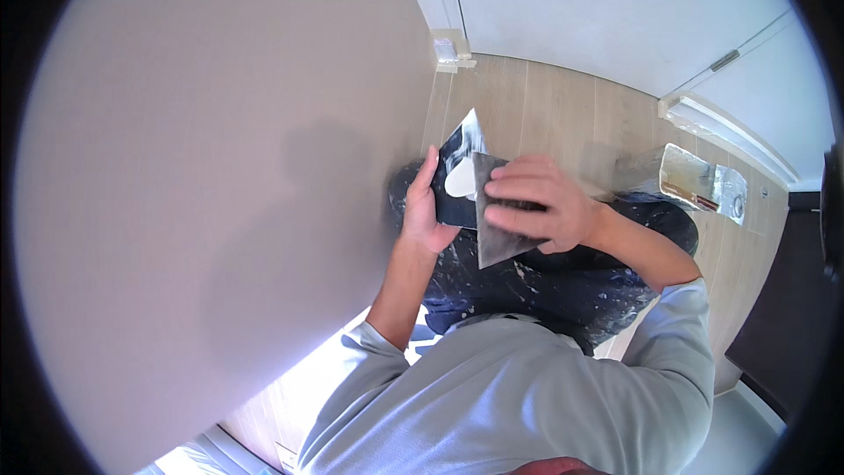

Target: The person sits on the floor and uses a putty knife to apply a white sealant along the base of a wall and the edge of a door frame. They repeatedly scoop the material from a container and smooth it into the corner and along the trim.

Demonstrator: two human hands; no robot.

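A dark, flat plaster board (455, 178) with a pale, pointed upper corner carries a white dab of filler (461, 179) near its middle. Across its right side lies a broad grey metal blade (498, 242), its lower corner reaching down past the board toward the person's lap.

The left hand (424, 211) grips the board from its left edge, thumb up along that edge and the remaining fingers curled behind it, out of sight. The right hand (538, 204) is clenched over the top of the blade, fingers (510, 185) folded down across it and pressing it against the board; whether a handle sits under the palm I cannot tell, as the hand covers that part.

Both tools are held in the air in front of the chest, over dark paint-spattered trousers (545, 286) and above the wooden floor (545, 110). The filler sits just left of the right hand's fingertips and just right of the left thumb, between the two hands. A plain beige wall (202, 167) stands close at the left, touching nothing held.
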